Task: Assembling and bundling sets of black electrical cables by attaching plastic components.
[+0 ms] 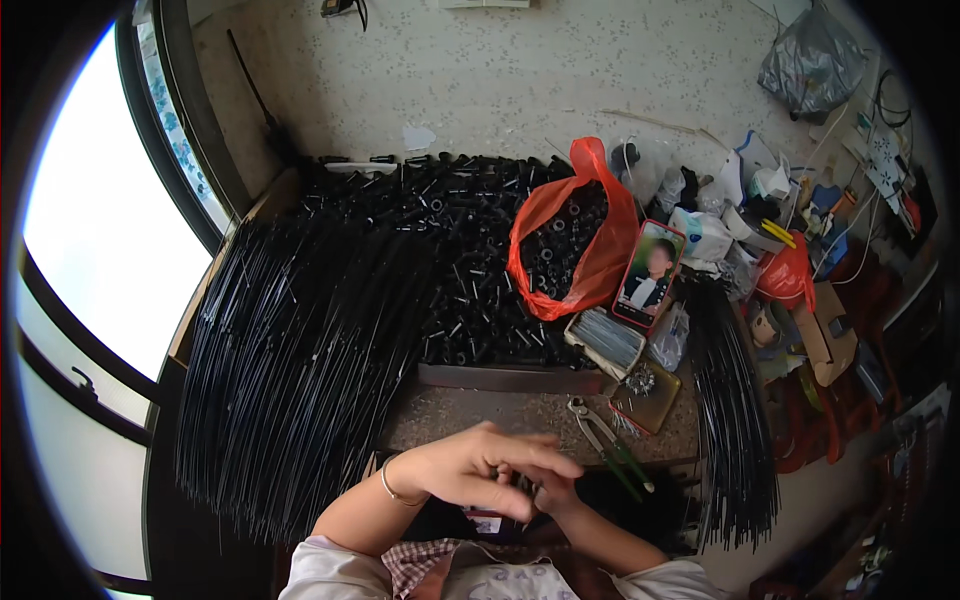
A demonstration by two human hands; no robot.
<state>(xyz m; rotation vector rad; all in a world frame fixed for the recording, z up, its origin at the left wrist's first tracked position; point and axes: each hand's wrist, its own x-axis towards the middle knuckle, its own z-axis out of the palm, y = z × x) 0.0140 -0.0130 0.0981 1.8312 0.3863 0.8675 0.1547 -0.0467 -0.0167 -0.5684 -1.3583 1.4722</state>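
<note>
Both hands are bunched together low at the near edge of the surface. The left hand lies over the right hand, fingers curled around some small dark part I can't make out. Green-handled pliers lie just right of them, and a big fan of thin black rods spreads out to the left.

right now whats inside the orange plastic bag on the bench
The orange plastic bag lies open, and small black tubular parts fill its mouth, like the loose black pieces heaped beside it. How deep they go, and whatever lies beneath them, is hidden by the bag's folded sides.
</note>
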